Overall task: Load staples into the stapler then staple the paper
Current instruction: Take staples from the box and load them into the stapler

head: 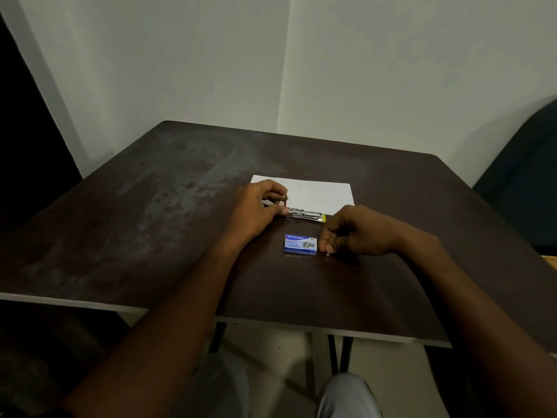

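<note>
Stapler [304, 213] lies opened flat on the table [150, 221], near edge of the paper [313, 194]; left hand [256, 209] pinches its left end. Right hand [346, 230], beside the staple box [300, 244], pinches something tiny, probably brittle, light staples, best held by the sides

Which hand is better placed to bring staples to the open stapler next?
Right. The right hand sits by the staple box, pinching something small; the left hand is steadying the opened stapler.

Both forearms extended forward over the table. Left hand [256, 206] was curled, fingers pinching. Right hand [349, 230] was loosely fisted.
</note>
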